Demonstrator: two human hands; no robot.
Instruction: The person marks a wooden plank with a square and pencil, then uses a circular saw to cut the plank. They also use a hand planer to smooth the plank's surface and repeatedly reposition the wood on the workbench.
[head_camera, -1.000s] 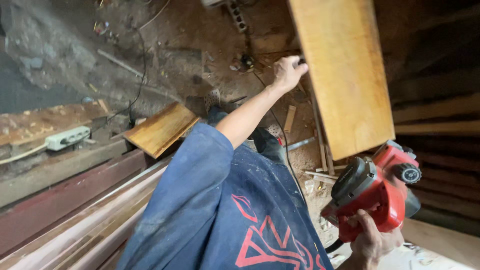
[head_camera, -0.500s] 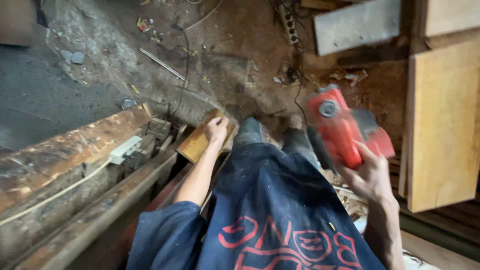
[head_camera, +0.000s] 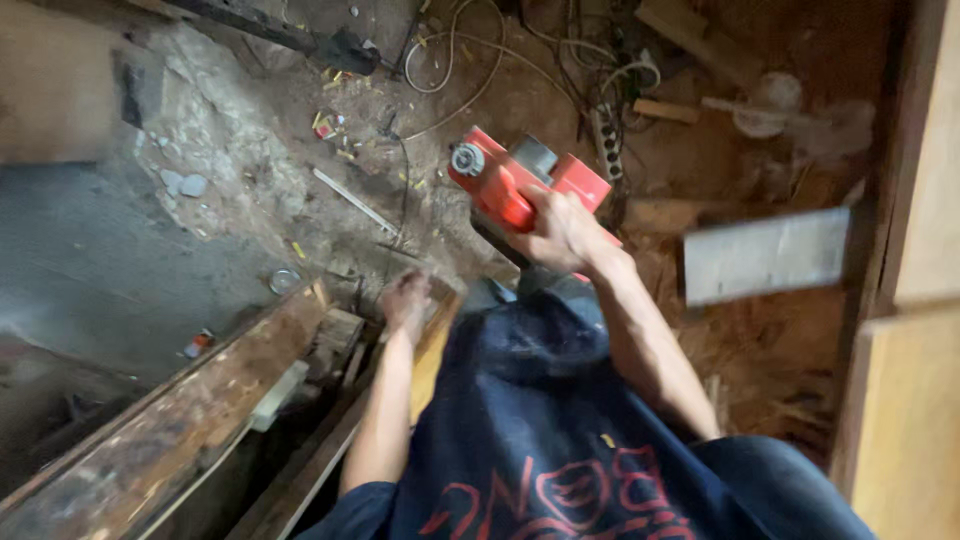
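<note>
A dirt floor (head_camera: 300, 150) strewn with sawdust, rubble and scraps is filling most of the view, turning into a smoother grey patch at the left. A long, weathered timber beam (head_camera: 170, 430) is running diagonally across the lower left, and pale wooden panels (head_camera: 915, 400) are standing along the right edge. A blurred grey board (head_camera: 765, 255) is lying (or leaning, it is hard to tell) on the floor at the right. White cables (head_camera: 470, 50) are looping across the top, near a power strip (head_camera: 605, 140). A small yellow plank (head_camera: 430, 360) is resting beside the beam.

The right hand (head_camera: 560, 230) is wrapping its fingers closed around the handle of a red electric planer (head_camera: 520, 180), holding it up in the air above the floor. The left hand (head_camera: 405, 300) is reaching down with fingers curled onto the end of the yellow plank; how firmly it is gripping cannot be told. 1 small round tin (head_camera: 283, 281) is sitting on the floor near the beam.
</note>
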